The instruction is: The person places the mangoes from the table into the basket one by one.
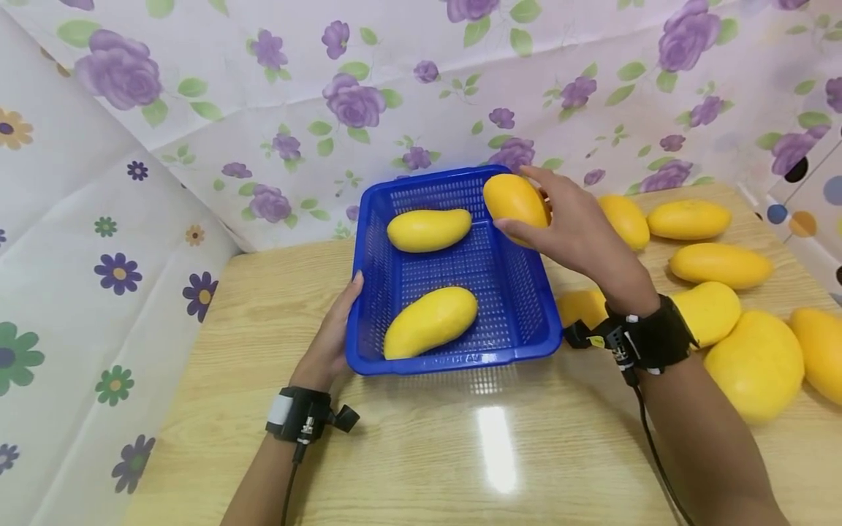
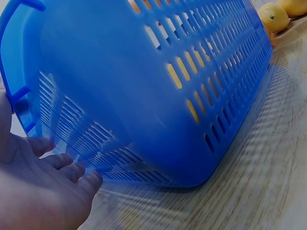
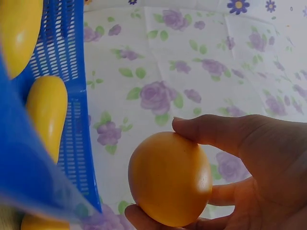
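Note:
My right hand (image 1: 579, 226) grips a ripe orange-yellow mango (image 1: 513, 199) between thumb and fingers, over the back right corner of a blue plastic basket (image 1: 454, 359). In the right wrist view the held mango (image 3: 165, 177) appears end-on, beside the basket wall. Two yellow mangoes lie inside the basket: one mango (image 1: 429, 230) toward the back, another mango (image 1: 430, 321) toward the front. My left hand (image 1: 332, 336) is at the basket's left side, its thumb at the rim. In the left wrist view, its fingers (image 2: 72, 170) lie loosely extended against the slotted outer wall.
Several more mangoes lie on the wooden table (image 1: 421, 453) to the right, among them a large mango (image 1: 756, 365) near my right forearm and a mango (image 1: 689, 219) farther back. A flower-printed sheet (image 1: 355, 102) rises behind the basket and along the left.

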`<state>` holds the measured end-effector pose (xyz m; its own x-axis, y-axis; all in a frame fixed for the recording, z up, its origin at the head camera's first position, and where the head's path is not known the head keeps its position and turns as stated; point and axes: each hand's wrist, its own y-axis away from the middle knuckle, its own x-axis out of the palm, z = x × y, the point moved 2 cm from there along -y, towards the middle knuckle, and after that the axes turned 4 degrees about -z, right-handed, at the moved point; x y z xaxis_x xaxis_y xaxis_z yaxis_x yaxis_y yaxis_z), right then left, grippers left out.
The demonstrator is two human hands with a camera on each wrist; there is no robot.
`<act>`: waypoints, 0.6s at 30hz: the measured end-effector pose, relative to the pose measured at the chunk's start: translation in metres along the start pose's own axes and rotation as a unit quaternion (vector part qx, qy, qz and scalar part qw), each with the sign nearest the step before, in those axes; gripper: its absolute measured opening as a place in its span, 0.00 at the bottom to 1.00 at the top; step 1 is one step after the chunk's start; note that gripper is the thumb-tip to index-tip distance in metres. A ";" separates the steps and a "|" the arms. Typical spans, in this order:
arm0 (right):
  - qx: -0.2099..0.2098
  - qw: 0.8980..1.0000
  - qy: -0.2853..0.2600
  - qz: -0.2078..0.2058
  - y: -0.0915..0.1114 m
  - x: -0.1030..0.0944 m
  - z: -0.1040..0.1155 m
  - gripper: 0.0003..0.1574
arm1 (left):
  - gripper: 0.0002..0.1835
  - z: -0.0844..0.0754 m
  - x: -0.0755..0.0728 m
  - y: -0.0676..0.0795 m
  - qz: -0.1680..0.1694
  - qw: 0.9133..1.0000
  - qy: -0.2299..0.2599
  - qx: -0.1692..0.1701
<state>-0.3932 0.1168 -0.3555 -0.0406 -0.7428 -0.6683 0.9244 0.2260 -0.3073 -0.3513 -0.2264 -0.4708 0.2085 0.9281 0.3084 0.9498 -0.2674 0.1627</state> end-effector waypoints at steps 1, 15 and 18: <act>-0.001 1.000 0.000 0.001 0.000 0.000 0.003 0.54 | 0.37 -0.001 0.000 0.001 0.001 1.000 0.001 0.002; -0.003 0.999 -0.001 0.039 -0.009 0.026 0.014 0.54 | 0.38 0.002 -0.005 0.002 0.027 0.999 0.034 0.007; 0.001 0.999 0.017 0.039 -0.014 0.028 0.010 0.53 | 0.38 0.001 -0.004 -0.002 0.024 0.999 0.030 0.007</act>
<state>-0.4037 0.0865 -0.3630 0.0184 -0.7017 -0.7122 0.9257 0.2811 -0.2531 -0.3535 -0.2291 -0.4733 0.2392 0.8975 0.3706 0.9425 -0.3063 0.1335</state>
